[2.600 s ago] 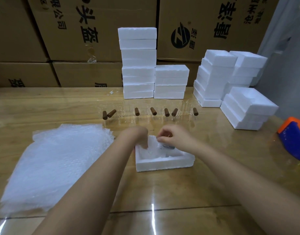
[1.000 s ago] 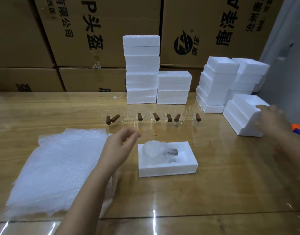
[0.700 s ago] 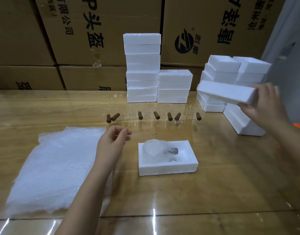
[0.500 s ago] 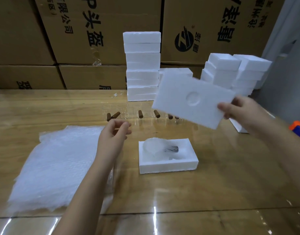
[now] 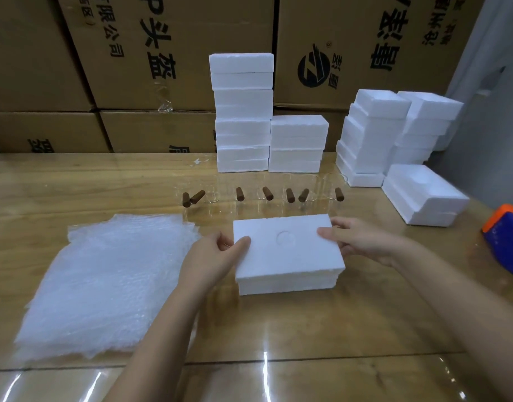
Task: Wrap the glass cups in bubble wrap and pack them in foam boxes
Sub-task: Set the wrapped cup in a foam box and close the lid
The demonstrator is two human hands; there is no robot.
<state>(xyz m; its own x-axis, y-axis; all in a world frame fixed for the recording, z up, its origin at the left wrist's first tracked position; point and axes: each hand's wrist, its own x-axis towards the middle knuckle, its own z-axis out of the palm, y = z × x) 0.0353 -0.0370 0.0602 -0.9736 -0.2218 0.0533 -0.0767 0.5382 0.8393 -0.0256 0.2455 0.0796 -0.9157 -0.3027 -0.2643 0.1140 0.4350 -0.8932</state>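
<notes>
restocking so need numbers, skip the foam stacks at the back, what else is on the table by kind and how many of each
glass cups with brown handles: 7
foam box, lid on: 1
bubble wrap pile: 1
orange-and-blue object: 1
total: 10

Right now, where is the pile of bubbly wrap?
In the head view, the bubble wrap pile lies on the left side of the wooden table, just left of the left hand, which grips the foam box.
</notes>
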